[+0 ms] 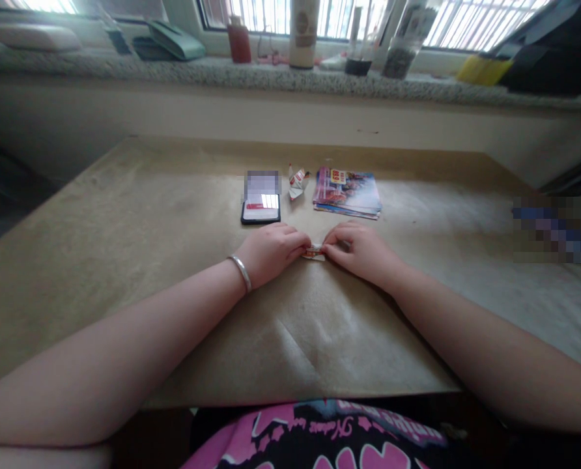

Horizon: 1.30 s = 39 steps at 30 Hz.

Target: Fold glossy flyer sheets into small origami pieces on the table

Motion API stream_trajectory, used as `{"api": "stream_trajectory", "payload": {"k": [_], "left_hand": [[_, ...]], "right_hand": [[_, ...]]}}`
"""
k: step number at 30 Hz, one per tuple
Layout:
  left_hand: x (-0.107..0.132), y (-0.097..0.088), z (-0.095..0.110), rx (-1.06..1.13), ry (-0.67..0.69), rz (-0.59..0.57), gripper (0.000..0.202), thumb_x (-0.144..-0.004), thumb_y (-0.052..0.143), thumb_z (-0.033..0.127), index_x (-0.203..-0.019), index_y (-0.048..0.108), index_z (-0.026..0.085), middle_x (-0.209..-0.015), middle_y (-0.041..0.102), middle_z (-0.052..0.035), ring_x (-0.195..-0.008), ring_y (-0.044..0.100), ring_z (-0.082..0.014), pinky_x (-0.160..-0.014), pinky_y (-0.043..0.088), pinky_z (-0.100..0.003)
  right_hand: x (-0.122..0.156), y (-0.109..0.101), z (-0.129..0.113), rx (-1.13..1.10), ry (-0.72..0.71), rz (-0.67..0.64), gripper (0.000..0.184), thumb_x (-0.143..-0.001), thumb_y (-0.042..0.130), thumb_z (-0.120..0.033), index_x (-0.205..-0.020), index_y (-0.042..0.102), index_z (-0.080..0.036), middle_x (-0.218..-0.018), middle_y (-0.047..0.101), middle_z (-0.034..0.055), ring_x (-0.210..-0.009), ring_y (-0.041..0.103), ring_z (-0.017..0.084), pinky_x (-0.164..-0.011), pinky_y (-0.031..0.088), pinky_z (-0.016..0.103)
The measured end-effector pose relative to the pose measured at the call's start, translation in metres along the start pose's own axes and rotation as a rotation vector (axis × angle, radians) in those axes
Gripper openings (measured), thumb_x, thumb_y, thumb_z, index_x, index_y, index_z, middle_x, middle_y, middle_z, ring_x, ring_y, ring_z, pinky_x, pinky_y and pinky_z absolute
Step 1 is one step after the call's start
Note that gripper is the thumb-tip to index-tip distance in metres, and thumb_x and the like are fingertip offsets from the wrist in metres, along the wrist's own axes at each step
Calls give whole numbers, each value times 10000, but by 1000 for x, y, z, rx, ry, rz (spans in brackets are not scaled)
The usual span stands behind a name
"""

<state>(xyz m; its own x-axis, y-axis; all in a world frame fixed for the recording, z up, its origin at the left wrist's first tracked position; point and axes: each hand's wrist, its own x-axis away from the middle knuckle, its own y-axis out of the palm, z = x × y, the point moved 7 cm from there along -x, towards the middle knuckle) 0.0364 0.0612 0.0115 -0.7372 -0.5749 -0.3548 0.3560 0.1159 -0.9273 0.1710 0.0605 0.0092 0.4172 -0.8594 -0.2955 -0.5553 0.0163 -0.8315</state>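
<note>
A small folded piece of printed paper (314,253) lies low over the table between my two hands. My left hand (274,249), with a silver bangle on its wrist, pinches the paper's left end. At its right end, the thumb and forefinger of my right hand (361,249) close on it. Just beyond my left hand lies a phone (262,207) with its screen lit. A folded paper shape (297,182), white with red print, stands to the right of the phone. Beside that is a stack of colourful printed sheets (348,192).
The table (139,260) has a beige cover and meets a wall below a granite windowsill (197,73). Along the sill stand a red bottle (240,42), a tall white container (303,32), a clear jar (405,42) and a yellow item (484,70). A blurred bluish item (557,233) lies at the right.
</note>
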Motion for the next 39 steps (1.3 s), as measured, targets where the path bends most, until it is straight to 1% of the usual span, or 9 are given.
{"api": "stream_trajectory", "payload": {"k": [3,7,11,13,23,29,31,35,39], "left_hand": [[-1,2,-4,33,-44,3,138,-876,559,202,-870,697,189,-802,672,-24,-748,599,-148,-688,440,-248],[-3,3,-4,54,-39,1,148,-859,551,161,-843,698,174,-802,666,-29,-749,596,-144,-691,443,-248],[-3,2,-3,68,-56,3,154,-864,548,170,-840,699,163,-837,663,-47,-773,603,-154,-707,455,-257],[-3,2,-4,69,-74,5,152,-862,551,172,-848,701,163,-853,664,-53,-775,604,-158,-707,458,-262],[-2,2,-3,92,-53,20,148,-850,548,159,-895,688,178,-824,675,-32,-792,600,-155,-746,470,-265],[-2,-1,-1,147,-47,60,187,-829,570,150,-995,657,145,-842,644,-44,-780,591,-144,-748,483,-257],[-2,-1,2,154,-28,57,172,-825,573,155,-972,662,144,-853,638,-48,-784,588,-142,-748,481,-254],[-4,0,5,158,22,34,125,-845,583,225,-881,676,151,-855,636,-49,-788,585,-142,-738,471,-247],[-4,1,7,109,44,39,118,-847,575,212,-813,667,147,-799,633,-41,-764,579,-146,-721,458,-249]], "right_hand": [[0,-2,2,37,51,32,104,-771,614,-235,-692,671,-196,-755,680,43,-761,592,190,-721,441,320],[0,-2,4,58,89,49,96,-759,627,-255,-730,706,-207,-756,687,39,-760,592,196,-711,444,325],[-1,0,4,70,44,58,158,-783,613,-280,-843,741,-209,-875,694,60,-855,606,208,-808,459,346],[-1,1,5,83,30,59,163,-783,617,-285,-848,744,-205,-896,686,70,-878,607,214,-824,466,351],[1,-2,1,9,-10,90,91,-771,646,-271,-786,707,-205,-879,651,60,-850,605,187,-792,483,326],[4,-1,-5,52,-33,40,67,-759,648,-263,-790,672,-208,-847,643,43,-813,584,182,-731,465,307],[4,-1,-7,77,-42,22,55,-760,637,-246,-787,660,-205,-822,642,39,-795,576,180,-720,454,305],[3,1,-11,116,-42,-3,42,-754,625,-233,-772,644,-200,-786,643,38,-804,571,188,-720,440,305],[3,2,-11,131,-25,-8,41,-745,631,-236,-761,640,-199,-769,649,35,-805,570,193,-719,432,303]]}}
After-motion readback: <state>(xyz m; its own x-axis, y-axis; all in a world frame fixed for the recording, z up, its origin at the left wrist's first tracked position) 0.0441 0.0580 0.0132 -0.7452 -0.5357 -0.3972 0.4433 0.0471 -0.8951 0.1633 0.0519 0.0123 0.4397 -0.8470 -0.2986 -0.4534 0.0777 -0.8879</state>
